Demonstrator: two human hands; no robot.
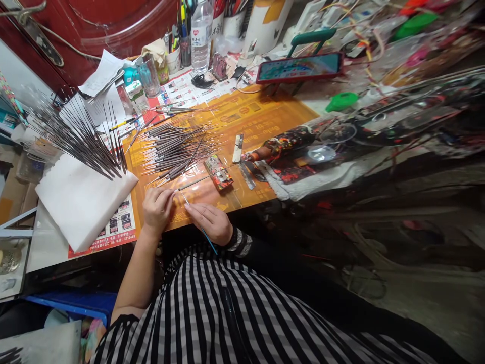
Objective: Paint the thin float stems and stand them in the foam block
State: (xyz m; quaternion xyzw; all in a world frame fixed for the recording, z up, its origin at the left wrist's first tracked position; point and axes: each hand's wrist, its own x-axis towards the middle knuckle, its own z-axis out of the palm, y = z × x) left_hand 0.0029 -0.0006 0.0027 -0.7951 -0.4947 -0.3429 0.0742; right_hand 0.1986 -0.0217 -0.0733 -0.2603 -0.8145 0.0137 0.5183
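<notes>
Near the table's front edge, my left hand (pixel 157 208) pinches the end of a slim grey stick (pixel 193 182) with a thin, wire-like tip. This stick points right, its tip crossing a small paint-stained block (pixel 220 173). Close beside it, my right hand (pixel 210 222) is closed on a thin blue-handled brush (pixel 208 239). The brush's pale end points up towards the left fingers; I cannot tell whether it touches the stick. Behind both hands lies a pile of similar grey sticks (pixel 170 149). More dark sticks (pixel 89 139) stand fanned out in a white foam block (pixel 83 202).
An orange sheet (pixel 261 116) covers the tabletop. A phone (pixel 299 68) leans on a stand at the back. A water bottle (pixel 201 38) and a glass (pixel 148 76) stand behind the pile. To the right are a paint-crusted tool (pixel 284 141) and a white cloth (pixel 282 187).
</notes>
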